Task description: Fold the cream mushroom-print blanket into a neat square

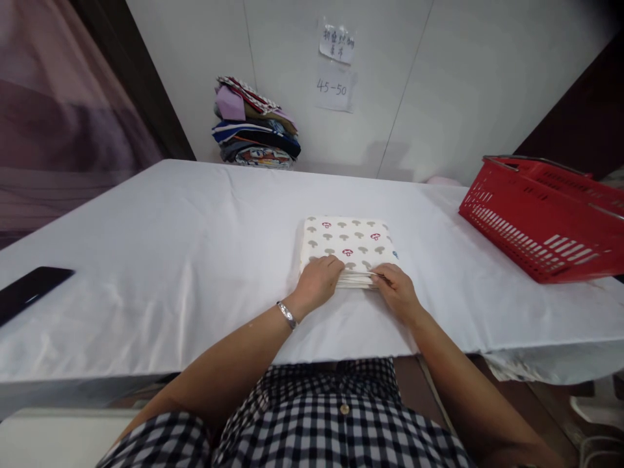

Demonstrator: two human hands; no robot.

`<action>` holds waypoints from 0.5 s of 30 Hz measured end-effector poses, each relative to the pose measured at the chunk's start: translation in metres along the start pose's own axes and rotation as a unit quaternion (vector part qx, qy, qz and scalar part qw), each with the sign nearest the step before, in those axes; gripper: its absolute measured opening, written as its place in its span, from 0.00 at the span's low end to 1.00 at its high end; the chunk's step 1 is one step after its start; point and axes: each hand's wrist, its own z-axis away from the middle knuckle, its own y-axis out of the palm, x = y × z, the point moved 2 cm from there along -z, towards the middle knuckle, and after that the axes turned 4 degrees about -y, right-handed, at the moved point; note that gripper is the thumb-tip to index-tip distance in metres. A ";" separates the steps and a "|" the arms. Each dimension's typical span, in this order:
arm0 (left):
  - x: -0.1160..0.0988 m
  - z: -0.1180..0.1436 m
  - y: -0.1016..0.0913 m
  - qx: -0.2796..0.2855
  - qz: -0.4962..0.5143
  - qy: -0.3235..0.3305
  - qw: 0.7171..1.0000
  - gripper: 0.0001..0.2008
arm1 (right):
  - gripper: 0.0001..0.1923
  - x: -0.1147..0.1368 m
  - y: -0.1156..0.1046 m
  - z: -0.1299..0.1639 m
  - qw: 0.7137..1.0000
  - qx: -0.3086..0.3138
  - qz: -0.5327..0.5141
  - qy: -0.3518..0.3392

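Checked shirt (312,422) fills the bottom edge, nearest the camera. Both forearms reach onto the white-covered table (146,260). Left hand (318,281), with a metal bracelet (287,314) at the wrist, lies palm down on the near left corner of a folded cloth (348,244) printed with small mushrooms, fingers curled over its top. Right hand (397,290) pinches the stacked edges at the near right corner. Folded cloth sits at table centre, near the front edge. Red basket (541,214) on the right, tilted. Dark phone (29,289) at far left. Pile of folded clothes (256,127) against the back wall, beside two paper notes (335,65).
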 end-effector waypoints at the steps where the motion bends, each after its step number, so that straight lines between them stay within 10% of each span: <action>1: -0.001 0.000 0.000 0.000 -0.004 0.007 1.000 0.11 | 0.08 0.000 0.000 0.000 1.000 0.000 -0.001 0.001; 15: -0.013 -0.008 0.013 0.016 -0.012 0.036 0.999 0.11 | 0.08 -0.001 0.002 0.000 1.000 0.015 0.010 -0.003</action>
